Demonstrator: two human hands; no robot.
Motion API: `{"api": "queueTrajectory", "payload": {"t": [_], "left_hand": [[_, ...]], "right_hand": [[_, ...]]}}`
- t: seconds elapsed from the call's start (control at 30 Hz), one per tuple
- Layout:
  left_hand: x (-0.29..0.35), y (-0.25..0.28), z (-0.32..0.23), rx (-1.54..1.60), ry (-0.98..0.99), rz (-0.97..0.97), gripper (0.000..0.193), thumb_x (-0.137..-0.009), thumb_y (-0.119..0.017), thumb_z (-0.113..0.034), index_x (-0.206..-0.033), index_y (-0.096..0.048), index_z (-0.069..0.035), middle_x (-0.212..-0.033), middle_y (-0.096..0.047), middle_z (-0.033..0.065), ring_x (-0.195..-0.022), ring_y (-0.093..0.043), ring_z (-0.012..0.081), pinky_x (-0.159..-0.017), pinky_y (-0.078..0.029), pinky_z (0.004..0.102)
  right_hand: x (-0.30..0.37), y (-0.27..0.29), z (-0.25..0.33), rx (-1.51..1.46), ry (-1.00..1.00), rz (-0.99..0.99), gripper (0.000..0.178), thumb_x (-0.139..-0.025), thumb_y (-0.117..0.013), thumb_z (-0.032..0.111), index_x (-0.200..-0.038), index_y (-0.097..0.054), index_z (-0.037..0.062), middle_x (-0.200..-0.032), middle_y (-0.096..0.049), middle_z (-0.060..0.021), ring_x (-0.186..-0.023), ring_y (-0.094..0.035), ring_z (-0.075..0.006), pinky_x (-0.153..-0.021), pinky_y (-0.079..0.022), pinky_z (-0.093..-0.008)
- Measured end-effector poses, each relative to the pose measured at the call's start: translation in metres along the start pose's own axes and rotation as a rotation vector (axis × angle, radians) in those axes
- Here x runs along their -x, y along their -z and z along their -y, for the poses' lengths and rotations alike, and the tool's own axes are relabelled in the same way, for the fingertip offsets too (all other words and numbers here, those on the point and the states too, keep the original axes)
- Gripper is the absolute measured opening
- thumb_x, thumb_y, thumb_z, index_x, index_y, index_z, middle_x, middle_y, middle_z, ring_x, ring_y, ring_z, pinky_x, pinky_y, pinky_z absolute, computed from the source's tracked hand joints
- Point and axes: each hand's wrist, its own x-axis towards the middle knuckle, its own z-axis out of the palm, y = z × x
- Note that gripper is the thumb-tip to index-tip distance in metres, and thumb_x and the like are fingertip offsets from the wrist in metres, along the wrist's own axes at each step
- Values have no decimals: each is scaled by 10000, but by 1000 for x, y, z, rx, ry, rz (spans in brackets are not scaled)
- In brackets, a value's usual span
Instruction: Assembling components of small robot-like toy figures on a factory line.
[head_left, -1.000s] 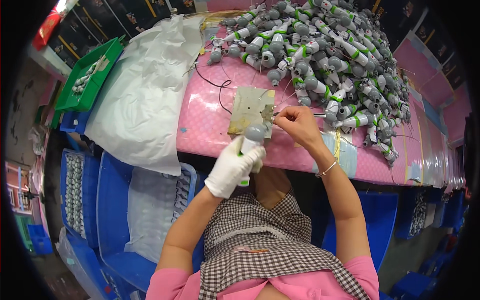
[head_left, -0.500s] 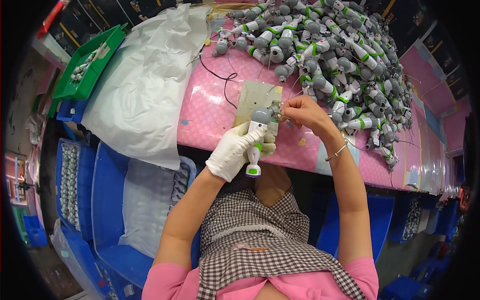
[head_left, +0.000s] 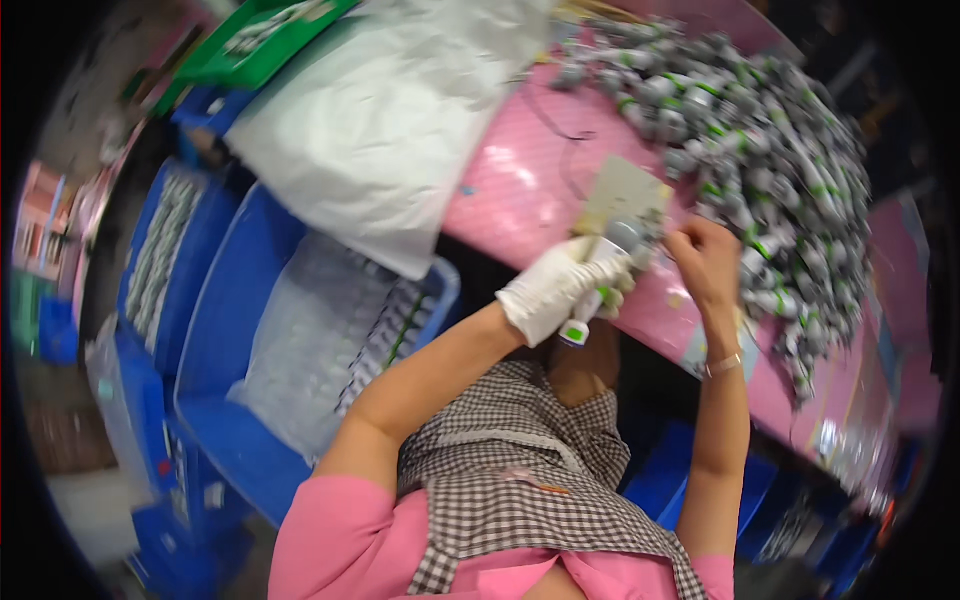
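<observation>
My left hand (head_left: 548,297), in a white glove, is closed around a white toy limb (head_left: 624,233) with a grey ball end, a green band and a dark-soled foot end. The limb is tilted, ball end up and away from me, above the near edge of the pink-covered table (head_left: 505,170). Just right of the ball end is my bare right hand (head_left: 708,262), fingers curled in a pinch. Motion blur hides what those fingers hold, if anything. A flat pale plate (head_left: 622,188) lies on the table just beyond the limb.
Similar toy limbs form a large pile (head_left: 750,150) on the right of the table. White sheeting (head_left: 370,120) drapes over its left part. Blue bins (head_left: 225,385) stand at my left, one holding rows of parts. A green tray (head_left: 235,60) sits at the far left.
The whole view has turned, so table, pile and bins appear shifted and tilted, with more blur. My left hand still grips the limb; my right hand sits slightly farther from its ball end.
</observation>
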Motion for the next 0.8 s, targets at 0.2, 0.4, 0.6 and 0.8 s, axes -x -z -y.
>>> {"api": "queueTrajectory", "payload": {"t": [0.2, 0.4, 0.6, 0.8], "left_hand": [[59, 16, -22, -290, 63, -108, 451, -884, -563, -421, -1088, -522, -21, -841, -575, 29, -604, -512, 53, -490, -394, 172], [141, 109, -30, -1064, -227, -587, 359, -733, -695, -217, -1046, -612, -62, -872, -620, 100, -800, -607, 234, -754, -482, 339], [198, 312, 31, -1997, 213, -808, 185, -688, -650, -161, -873, -646, -160, -824, -606, 62, -865, -596, 257, -852, -418, 445], [129, 400, 97, -2303, -38, -563, 285, -787, -519, -133, -1043, -635, -181, -1008, -631, 67, -1055, -543, 251, -1031, -258, 537]], "right_hand": [[10, 6, 21, -358, -136, 110, 98, -765, -569, 51, -695, -590, -13, -589, -494, 40, -550, -413, -21, -471, -295, -198], [39, 7, 69, -458, 29, 216, 332, -804, -600, 12, -1134, -567, 20, -899, -614, -15, -551, -463, -16, -487, -385, -168], [47, 11, 20, -550, -108, 174, 242, -865, -593, 67, -1101, -599, 15, -879, -627, -41, -584, -492, -36, -496, -407, -173], [68, 36, 8, -439, -216, 10, 193, -881, -580, 94, -1033, -619, -17, -832, -626, -50, -572, -493, -50, -496, -399, -185]]}}
